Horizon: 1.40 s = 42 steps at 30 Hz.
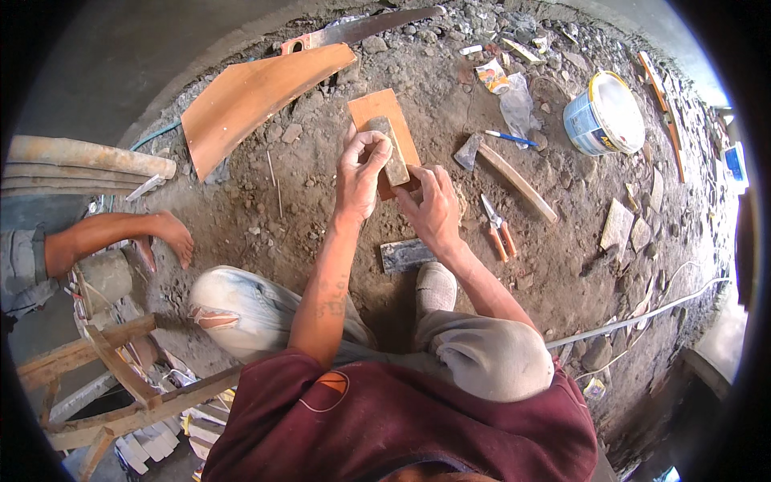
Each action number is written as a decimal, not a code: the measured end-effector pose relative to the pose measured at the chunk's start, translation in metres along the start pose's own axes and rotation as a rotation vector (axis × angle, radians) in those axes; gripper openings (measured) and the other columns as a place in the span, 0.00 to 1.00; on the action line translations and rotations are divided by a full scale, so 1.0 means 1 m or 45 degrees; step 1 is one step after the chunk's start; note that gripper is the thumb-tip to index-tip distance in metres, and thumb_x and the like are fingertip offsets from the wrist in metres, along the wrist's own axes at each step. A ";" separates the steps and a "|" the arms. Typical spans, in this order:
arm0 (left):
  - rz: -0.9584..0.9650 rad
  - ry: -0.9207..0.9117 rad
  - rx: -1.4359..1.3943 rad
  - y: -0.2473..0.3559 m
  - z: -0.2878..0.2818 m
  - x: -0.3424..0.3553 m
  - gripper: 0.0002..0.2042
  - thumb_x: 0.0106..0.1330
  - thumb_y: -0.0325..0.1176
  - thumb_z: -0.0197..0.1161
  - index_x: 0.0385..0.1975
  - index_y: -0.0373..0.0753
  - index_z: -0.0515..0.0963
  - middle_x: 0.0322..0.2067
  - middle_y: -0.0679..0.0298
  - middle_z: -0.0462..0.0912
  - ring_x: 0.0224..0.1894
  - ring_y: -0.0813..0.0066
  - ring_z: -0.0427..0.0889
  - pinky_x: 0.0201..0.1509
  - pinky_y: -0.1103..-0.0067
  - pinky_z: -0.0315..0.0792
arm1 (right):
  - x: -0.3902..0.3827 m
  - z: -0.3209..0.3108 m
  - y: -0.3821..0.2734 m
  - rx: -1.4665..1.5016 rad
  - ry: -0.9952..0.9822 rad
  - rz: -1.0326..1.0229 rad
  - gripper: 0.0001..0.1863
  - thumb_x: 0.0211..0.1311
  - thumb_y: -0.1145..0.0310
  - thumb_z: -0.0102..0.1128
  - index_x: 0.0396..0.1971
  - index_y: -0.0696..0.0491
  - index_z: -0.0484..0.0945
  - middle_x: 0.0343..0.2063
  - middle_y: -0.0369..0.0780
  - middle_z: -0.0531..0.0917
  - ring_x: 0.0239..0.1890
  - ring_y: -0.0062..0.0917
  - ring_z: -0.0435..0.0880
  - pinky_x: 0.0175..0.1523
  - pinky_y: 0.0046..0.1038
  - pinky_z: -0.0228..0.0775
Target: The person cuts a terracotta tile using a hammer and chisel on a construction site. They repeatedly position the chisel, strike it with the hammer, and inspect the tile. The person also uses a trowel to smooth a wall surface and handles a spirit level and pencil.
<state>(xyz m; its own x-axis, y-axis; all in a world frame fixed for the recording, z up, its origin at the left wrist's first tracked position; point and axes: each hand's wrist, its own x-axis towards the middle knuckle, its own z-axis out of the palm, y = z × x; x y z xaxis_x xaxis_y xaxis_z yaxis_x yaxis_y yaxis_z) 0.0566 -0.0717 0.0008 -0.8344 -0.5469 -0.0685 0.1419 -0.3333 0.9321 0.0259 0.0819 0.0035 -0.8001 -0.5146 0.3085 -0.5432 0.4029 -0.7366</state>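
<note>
My short-sleeved maroon shirt [418, 402] bears an orange round emblem [332, 381] — below it, pale, worn trousers [498, 353], ripped at my left knee — and light-coloured footwear [436, 287]. Dark markings [333, 297] line my left forearm.

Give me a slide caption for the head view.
Left hand gripping a block over a board, right hand at the board's near end; hatchet, snips and bucket to the right.

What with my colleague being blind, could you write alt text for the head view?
A person's left hand pinches a narrow block over an orange-brown board, the right hand at the block's near end. On the rubble-strewn ground to the right are a hatchet, orange-handled snips and a bucket.
</note>
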 end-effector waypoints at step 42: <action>1.057 -1.396 1.542 0.142 0.033 -0.030 0.25 0.56 0.33 0.67 0.57 0.49 0.76 0.51 0.59 0.73 0.49 0.63 0.76 0.50 0.69 0.77 | 0.060 -0.061 -0.006 2.529 -1.519 1.257 0.31 0.75 0.46 0.44 0.61 0.58 0.70 0.47 0.45 0.84 0.44 0.30 0.86 0.49 0.34 0.81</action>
<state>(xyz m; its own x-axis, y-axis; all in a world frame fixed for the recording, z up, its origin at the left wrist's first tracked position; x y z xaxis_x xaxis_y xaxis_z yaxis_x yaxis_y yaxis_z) 0.0843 -0.0777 0.1469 -0.7598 0.5944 0.2636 0.6496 0.6756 0.3487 -0.0348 0.0948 0.0631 0.2048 -0.9758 -0.0762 0.9763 0.2092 -0.0553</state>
